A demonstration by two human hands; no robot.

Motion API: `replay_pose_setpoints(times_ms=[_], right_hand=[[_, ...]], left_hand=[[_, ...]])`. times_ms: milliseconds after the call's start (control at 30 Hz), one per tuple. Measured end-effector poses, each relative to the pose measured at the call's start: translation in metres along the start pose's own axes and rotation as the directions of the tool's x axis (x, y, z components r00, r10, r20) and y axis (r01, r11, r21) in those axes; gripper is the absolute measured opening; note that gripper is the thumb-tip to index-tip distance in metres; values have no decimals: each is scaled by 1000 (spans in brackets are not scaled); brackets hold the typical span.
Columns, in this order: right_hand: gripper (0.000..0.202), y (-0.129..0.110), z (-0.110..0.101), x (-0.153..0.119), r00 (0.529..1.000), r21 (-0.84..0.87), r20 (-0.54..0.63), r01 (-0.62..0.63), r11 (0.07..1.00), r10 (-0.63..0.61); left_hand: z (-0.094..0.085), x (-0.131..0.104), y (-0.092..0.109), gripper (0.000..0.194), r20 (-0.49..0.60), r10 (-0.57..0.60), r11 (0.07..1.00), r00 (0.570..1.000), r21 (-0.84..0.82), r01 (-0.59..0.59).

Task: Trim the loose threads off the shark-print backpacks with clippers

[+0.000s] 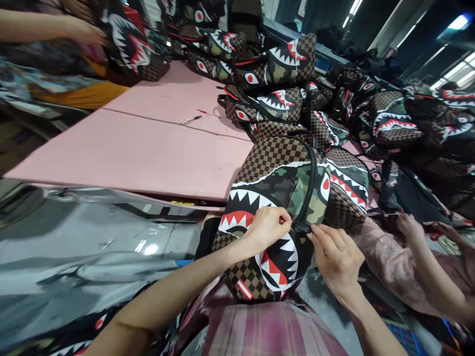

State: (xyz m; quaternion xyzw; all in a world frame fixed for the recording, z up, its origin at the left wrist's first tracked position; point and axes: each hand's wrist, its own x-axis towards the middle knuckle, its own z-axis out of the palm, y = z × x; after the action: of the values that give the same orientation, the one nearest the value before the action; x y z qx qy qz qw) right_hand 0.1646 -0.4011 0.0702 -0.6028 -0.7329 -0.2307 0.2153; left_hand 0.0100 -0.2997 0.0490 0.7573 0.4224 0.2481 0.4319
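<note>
A brown checkered backpack (276,155) with a camouflage band, a shark mouth and a red eye rests against my lap and the table edge. My left hand (269,227) is closed in a pinch at the backpack's front, beside the lower end of a black strap (310,185); what its fingertips hold is too small to name. Just to the right, my right hand (336,252) pinches a small dark piece at the bag's side, which I cannot make out clearly. A second checkered bag (347,185) lies right behind the backpack.
Similar bags (274,104) are piled along the back and right of the pink table (148,148). A pen (191,120) lies on it. At the upper left a person's hand (87,33) touches another bag. Another person's hands work at the right.
</note>
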Motion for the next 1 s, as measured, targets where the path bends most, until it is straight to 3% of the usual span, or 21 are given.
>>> replay_pose_setpoints(times_ms=[133, 267, 567, 1000], right_hand=[[14, 5, -7, -9, 997, -156, 54, -47, 987, 56], [14, 11, -10, -19, 991, -225, 80, -88, 970, 109], [12, 16, -4, -22, 993, -201, 49, -98, 975, 110], [17, 8, -5, -17, 991, -242, 108, -55, 969, 84]], left_hand=[[24, 13, 9, 19, 55, 18, 986, 998, 166, -27], [35, 18, 12, 19, 87, 54, 970, 995, 232, -73], [33, 18, 15, 18, 105, 30, 966, 994, 253, -56], [33, 16, 16, 15, 95, 57, 964, 994, 252, -79]])
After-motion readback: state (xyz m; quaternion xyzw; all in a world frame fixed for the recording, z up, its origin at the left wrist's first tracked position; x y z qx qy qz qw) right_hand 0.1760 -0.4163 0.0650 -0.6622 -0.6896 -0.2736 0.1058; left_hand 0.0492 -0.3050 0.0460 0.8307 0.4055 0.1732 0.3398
